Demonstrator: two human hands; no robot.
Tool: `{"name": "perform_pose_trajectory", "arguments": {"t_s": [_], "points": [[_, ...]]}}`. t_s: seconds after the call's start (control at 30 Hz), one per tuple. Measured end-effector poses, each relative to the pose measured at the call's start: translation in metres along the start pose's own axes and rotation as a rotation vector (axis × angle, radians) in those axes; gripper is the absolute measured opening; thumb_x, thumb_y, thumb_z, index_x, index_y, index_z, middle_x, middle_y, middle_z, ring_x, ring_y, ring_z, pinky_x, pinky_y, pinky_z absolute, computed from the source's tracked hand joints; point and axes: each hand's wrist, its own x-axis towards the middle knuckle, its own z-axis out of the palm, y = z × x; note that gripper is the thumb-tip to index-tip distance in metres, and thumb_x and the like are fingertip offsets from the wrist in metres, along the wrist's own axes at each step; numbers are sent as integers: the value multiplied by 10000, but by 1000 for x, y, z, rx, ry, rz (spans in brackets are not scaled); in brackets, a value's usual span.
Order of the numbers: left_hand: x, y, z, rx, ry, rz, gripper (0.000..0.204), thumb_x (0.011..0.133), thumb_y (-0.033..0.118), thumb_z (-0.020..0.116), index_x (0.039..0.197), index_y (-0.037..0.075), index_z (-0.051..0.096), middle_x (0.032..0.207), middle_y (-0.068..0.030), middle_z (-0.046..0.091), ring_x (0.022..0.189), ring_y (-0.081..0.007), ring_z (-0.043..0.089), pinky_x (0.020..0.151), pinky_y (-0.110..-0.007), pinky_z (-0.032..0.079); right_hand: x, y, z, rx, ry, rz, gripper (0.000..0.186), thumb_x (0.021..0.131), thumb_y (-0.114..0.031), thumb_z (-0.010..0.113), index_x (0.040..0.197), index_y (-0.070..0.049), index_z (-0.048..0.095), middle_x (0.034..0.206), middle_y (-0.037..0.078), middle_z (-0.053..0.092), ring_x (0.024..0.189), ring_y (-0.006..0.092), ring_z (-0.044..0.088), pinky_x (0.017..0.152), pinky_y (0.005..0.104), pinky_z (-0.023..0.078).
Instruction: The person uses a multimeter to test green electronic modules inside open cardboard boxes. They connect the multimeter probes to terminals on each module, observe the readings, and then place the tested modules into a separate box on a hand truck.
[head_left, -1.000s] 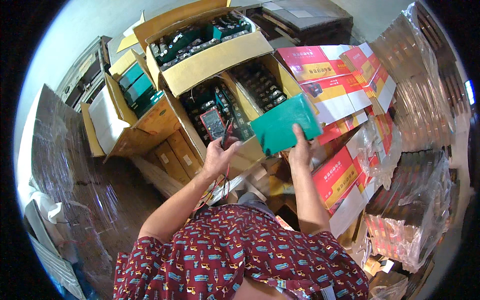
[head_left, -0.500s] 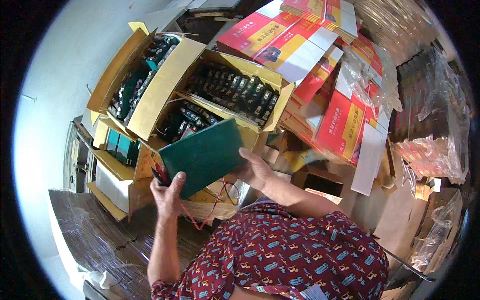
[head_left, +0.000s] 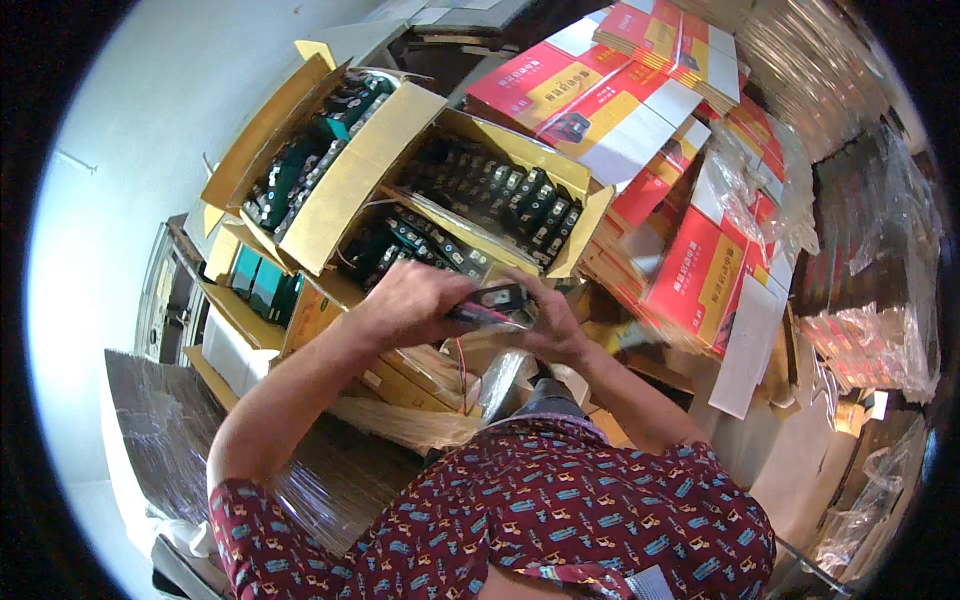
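Battery block [head_left: 503, 297] is held in midair before the near edges of the open cartons, its metal-fitted end turned upward. Its left end is gripped by the curled fingers of the left hand [head_left: 418, 300]; its right side is clamped by the right hand [head_left: 552, 318]. A reddish streak at the block is too blurred to be identified. Below the hands, a red wire [head_left: 461, 362] is seen hanging.

Just beyond the hands, two adjoining carton bays are parted by a cardboard wall [head_left: 440, 218]. Dark terminal-topped blocks [head_left: 398, 238] are packed in the left bay, whose near edge is partly covered by the left hand; rows of similar blocks [head_left: 505, 195] are set in the right bay. Behind a broad raised flap [head_left: 352, 185], more blocks are held in a rear carton [head_left: 228, 160]. At its near-left corner, green packs [head_left: 264, 290] are stood in a smaller carton [head_left: 238, 312]. To the right, red-and-yellow printed cartons [head_left: 560, 88] are stacked flat, partly covered by clear plastic film [head_left: 745, 190].
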Motion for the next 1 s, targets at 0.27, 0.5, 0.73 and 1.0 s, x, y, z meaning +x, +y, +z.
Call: {"name": "perform_pose_trajectory", "arguments": {"t_s": [0.27,0.5,0.73,1.0], "points": [[33,-29,-13,-143,521,-274,333,923,257,751,1203,87,690,1001,-137,746,854,-280,726,750,-384,567,47,39,-8,84,286,63,472,802,-93,883,1226,-60,677,1069,22,726,989,115,655,893,306,541],[-15,-24,54,-914,732,-717,177,1039,198,438,1069,33,495,857,-38,544,789,-133,517,701,-317,454,65,72,-20,-70,299,157,515,834,-225,863,1254,-25,644,1116,56,727,1013,142,660,902,319,545],[31,15,127,-1122,654,-699,197,1053,181,590,1175,28,567,853,-14,603,693,-91,580,542,-258,494,71,50,-12,-103,367,53,536,848,-146,792,1337,-30,605,1237,74,665,1119,168,627,990,324,507],[37,18,112,-1105,613,-755,236,1040,173,620,1207,18,561,872,-29,622,669,-101,588,556,-276,517,70,33,-14,255,282,142,531,810,-51,552,1335,1,610,1194,67,665,1106,148,606,983,295,486]]}}
